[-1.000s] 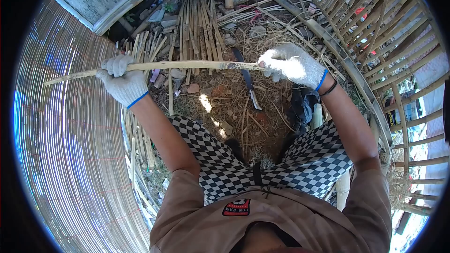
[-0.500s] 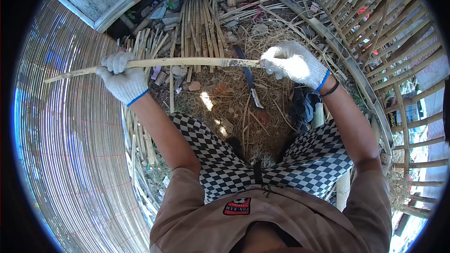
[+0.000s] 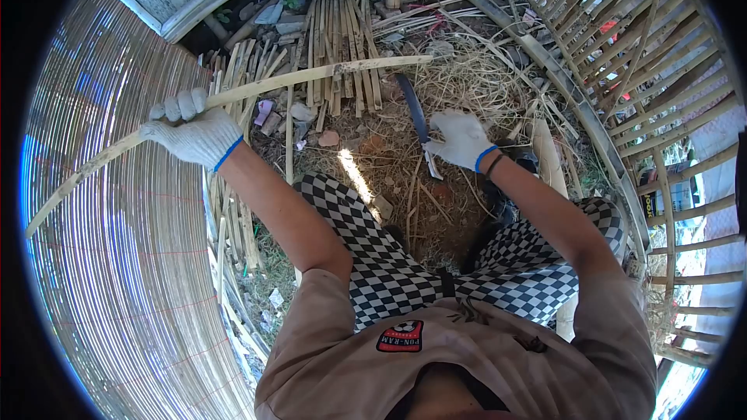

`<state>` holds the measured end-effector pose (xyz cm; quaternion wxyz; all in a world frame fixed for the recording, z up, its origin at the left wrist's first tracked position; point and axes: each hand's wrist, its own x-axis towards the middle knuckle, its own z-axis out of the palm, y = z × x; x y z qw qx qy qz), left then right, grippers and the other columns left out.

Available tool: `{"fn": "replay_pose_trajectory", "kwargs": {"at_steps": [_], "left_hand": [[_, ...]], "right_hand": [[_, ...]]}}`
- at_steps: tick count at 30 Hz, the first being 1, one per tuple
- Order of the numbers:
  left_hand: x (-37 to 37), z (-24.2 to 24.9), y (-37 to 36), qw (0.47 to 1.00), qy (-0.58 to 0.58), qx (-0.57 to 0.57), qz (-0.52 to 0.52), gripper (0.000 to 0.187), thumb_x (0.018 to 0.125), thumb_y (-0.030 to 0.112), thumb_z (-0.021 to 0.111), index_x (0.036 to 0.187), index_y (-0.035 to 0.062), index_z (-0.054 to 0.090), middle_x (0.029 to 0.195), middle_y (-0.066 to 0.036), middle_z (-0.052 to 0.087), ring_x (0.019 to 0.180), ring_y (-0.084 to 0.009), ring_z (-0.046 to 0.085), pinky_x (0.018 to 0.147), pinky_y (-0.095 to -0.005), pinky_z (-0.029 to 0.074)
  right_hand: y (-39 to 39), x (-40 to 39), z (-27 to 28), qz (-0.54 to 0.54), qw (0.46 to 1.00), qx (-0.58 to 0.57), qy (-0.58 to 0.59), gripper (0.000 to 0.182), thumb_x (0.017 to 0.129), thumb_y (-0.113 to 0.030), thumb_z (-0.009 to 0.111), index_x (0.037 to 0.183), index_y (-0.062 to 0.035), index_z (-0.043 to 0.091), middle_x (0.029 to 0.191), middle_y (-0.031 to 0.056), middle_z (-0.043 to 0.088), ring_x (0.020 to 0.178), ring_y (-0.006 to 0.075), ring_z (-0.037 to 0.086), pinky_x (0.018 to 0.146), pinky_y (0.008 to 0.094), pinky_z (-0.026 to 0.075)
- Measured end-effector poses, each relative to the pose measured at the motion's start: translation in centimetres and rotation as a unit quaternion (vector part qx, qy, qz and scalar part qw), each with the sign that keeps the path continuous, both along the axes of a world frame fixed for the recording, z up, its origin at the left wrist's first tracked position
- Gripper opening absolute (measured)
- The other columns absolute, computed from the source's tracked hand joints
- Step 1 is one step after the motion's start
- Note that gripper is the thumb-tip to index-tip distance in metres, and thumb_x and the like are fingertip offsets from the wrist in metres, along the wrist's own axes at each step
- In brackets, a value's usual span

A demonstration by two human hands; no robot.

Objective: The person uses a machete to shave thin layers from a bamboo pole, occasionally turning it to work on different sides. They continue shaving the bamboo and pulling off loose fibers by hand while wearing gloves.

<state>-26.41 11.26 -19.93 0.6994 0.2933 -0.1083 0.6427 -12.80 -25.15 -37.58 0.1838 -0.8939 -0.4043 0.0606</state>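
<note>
The right hand (image 3: 461, 140) has let go of the bamboo strip (image 3: 233, 97) and dropped onto the knife (image 3: 416, 120) handle (grasp unclear). The left hand (image 3: 191, 132) alone clenches the strip, running 8-to-2 o'clock.

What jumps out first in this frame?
The long bamboo strip sweeping across the upper left, gripped only by the gloved left hand. At centre, the gloved right hand reaches down to the dark-bladed knife lying on the straw-strewn ground. A big woven bamboo screen fills the left side.
</note>
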Motion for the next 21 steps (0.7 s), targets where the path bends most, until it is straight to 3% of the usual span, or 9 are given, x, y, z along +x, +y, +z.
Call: {"fn": "replay_pose_trajectory", "kwargs": {"at_steps": [2, 5, 8, 10, 13, 14, 17, 18, 21], "left_hand": [[0.3, 0.2, -0.7, 0.998, 0.032, 0.003, 0.045, 0.049, 0.103, 0.059, 0.049, 0.083, 0.0147, 0.045, 0.067, 0.004, 0.028, 0.054, -0.0108, 0.026, 0.046, -0.0294, 0.026], [1.4, 0.0, -1.7, 0.995, 0.058, 0.024, 0.081, 0.051, 0.103, 0.060, 0.051, 0.081, 0.0140, 0.044, 0.066, 0.004, 0.026, 0.054, -0.0101, 0.024, 0.046, -0.0292, 0.022], [3.0, -0.9, -2.1, 0.991, 0.066, 0.071, 0.088, 0.052, 0.104, 0.057, 0.053, 0.077, 0.0142, 0.041, 0.064, 0.005, 0.024, 0.054, -0.0096, 0.021, 0.046, -0.0296, 0.019], [4.5, -1.4, -2.9, 0.991, 0.064, 0.088, 0.080, 0.052, 0.106, 0.051, 0.053, 0.073, 0.0147, 0.036, 0.062, 0.005, 0.023, 0.053, -0.0095, 0.019, 0.046, -0.0304, 0.017], [6.0, -2.1, -3.7, 0.991, 0.079, 0.094, 0.061, 0.052, 0.106, 0.051, 0.052, 0.073, 0.0148, 0.035, 0.062, 0.004, 0.023, 0.053, -0.0094, 0.019, 0.046, -0.0307, 0.017], [6.6, -2.3, -4.1, 0.989, 0.081, 0.102, 0.073, 0.048, 0.109, 0.046, 0.049, 0.076, 0.0120, 0.040, 0.062, 0.003, 0.028, 0.052, -0.0091, 0.021, 0.046, -0.0293, 0.019], [7.8, -2.4, -6.0, 0.987, 0.115, 0.039, 0.104, 0.048, 0.108, 0.045, 0.052, 0.075, 0.0127, 0.039, 0.062, 0.003, 0.025, 0.053, -0.0100, 0.022, 0.047, -0.0305, 0.021], [8.0, -2.9, -5.8, 0.987, 0.116, 0.053, 0.097, 0.045, 0.109, 0.043, 0.051, 0.078, 0.0114, 0.041, 0.063, 0.003, 0.029, 0.053, -0.0105, 0.026, 0.048, -0.0300, 0.024], [8.4, -3.9, -5.4, 0.986, 0.131, 0.056, 0.085, 0.044, 0.109, 0.042, 0.051, 0.079, 0.0110, 0.043, 0.064, 0.002, 0.033, 0.054, -0.0108, 0.029, 0.049, -0.0299, 0.026]], "right_hand": [[2.9, -0.1, -6.0, -0.125, 0.980, -0.019, 0.151, 0.047, 0.087, -0.043, 0.077, 0.107, -0.0025, 0.065, 0.106, 0.0192, 0.067, 0.106, 0.0373, 0.065, 0.090, 0.0441, 0.053], [5.2, -1.3, -13.7, -0.250, 0.957, -0.032, 0.145, 0.050, 0.088, -0.039, 0.076, 0.119, -0.0032, 0.060, 0.115, 0.0213, 0.065, 0.110, 0.0375, 0.065, 0.092, 0.0466, 0.053], [7.1, -2.6, -17.0, -0.328, 0.929, -0.066, 0.156, 0.049, 0.089, -0.031, 0.075, 0.126, -0.0051, 0.055, 0.122, 0.0227, 0.062, 0.111, 0.0385, 0.065, 0.091, 0.0492, 0.054], [7.0, -2.6, -18.0, -0.335, 0.933, -0.056, 0.120, 0.048, 0.090, -0.027, 0.074, 0.127, -0.0073, 0.051, 0.126, 0.0212, 0.061, 0.113, 0.0380, 0.066, 0.092, 0.0525, 0.054], [7.0, -2.3, -19.0, -0.388, 0.910, -0.037, 0.139, 0.041, 0.090, -0.020, 0.073, 0.122, -0.0068, 0.051, 0.122, 0.0216, 0.062, 0.109, 0.0383, 0.067, 0.091, 0.0505, 0.055], [6.9, -1.9, -19.2, -0.391, 0.905, -0.049, 0.158, 0.045, 0.089, -0.023, 0.073, 0.124, -0.0046, 0.051, 0.113, 0.0230, 0.066, 0.104, 0.0378, 0.070, 0.088, 0.0486, 0.056], [6.2, -0.6, -17.1, -0.405, 0.875, -0.022, 0.262, 0.055, 0.089, -0.028, 0.071, 0.130, -0.0011, 0.047, 0.107, 0.0254, 0.070, 0.104, 0.0367, 0.070, 0.087, 0.0471, 0.056], [5.8, -0.2, -16.8, -0.431, 0.858, 0.025, 0.278, 0.064, 0.087, -0.037, 0.072, 0.134, 0.0016, 0.051, 0.109, 0.0249, 0.072, 0.104, 0.0361, 0.070, 0.089, 0.0458, 0.055], [5.5, 0.9, -15.7, -0.419, 0.831, 0.138, 0.340, 0.066, 0.085, -0.042, 0.074, 0.132, 0.0011, 0.059, 0.115, 0.0221, 0.072, 0.106, 0.0368, 0.070, 0.092, 0.0456, 0.054]]}}
